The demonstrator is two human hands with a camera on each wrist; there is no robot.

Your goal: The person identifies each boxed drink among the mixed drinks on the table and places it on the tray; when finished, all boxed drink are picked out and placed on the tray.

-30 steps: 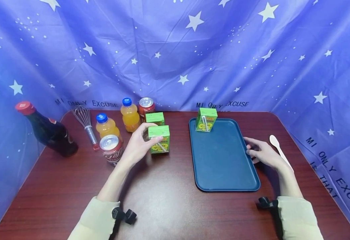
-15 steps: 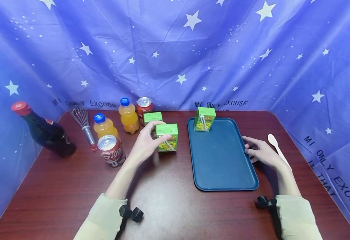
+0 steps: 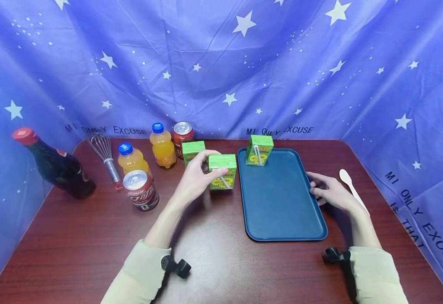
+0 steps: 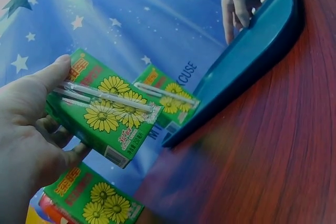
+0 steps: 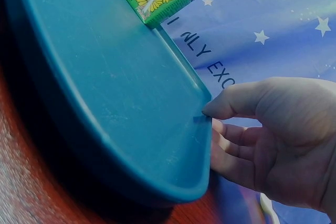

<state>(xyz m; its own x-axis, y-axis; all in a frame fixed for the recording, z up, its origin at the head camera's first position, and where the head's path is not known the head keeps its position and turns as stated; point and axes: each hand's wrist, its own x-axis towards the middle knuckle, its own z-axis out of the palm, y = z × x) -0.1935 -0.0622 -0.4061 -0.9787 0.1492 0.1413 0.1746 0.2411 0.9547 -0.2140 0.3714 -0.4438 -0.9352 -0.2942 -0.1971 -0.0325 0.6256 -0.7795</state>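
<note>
My left hand (image 3: 193, 181) grips a green drink carton (image 3: 227, 179) with yellow flowers and a straw on its front, thumb across the front. It is held upright just left of the dark blue tray (image 3: 282, 198). In the left wrist view the held carton (image 4: 107, 108) shows clear of the table. A matching carton (image 3: 259, 151) stands at the tray's back left corner. My right hand (image 3: 333, 194) holds the tray's right rim; in the right wrist view, the thumb is on the edge and the fingers lie against its outer side. Behind my left hand stands a third carton (image 3: 193, 147).
Left of my left hand stand a soda can (image 3: 141, 190), two orange juice bottles (image 3: 162, 147) and another can (image 3: 183, 134). Farther left are a whisk (image 3: 107, 158) and a dark bottle with red cap (image 3: 60, 166). A white spoon (image 3: 352, 188) lies right of the tray.
My left hand has carried the carton to the right, toward the tray, uncovering more of the carton behind it. The right hand and tray have stayed in place.
</note>
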